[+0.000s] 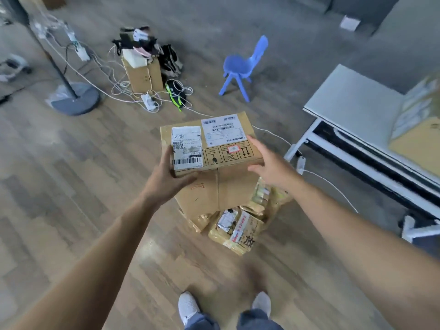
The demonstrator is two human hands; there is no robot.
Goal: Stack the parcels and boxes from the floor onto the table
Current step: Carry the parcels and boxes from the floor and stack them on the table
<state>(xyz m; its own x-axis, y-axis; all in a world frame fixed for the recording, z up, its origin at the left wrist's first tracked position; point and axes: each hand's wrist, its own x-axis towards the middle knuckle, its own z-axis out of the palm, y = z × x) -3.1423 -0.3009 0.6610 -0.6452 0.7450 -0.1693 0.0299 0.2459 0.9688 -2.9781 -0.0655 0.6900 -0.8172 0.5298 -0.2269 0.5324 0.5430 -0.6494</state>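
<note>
At the centre of the wooden floor (71, 186), a labelled box (212, 141) is held over a larger plain carton (214, 194); whether the two are touching cannot be told. The labelled box is gripped at its near left corner by the left hand (166, 179), the thumb laid up the left edge beside the barcode label and the fingers (188, 178) curled under the near face. The right hand (273, 167) is set against the near right corner, its fingers (253, 142) straight and spread along the right edge and the thumb pointed along the near edge; a firm hold on that side cannot be confirmed. Taped yellow parcels (235, 232) are heaped against the carton's near right side. The white table (352, 101) is placed well to the right, one cardboard box (419, 139) on its far end. A blue chair (245, 65) is noted beyond, and white shoes (188, 306) at the lower edge.
</note>
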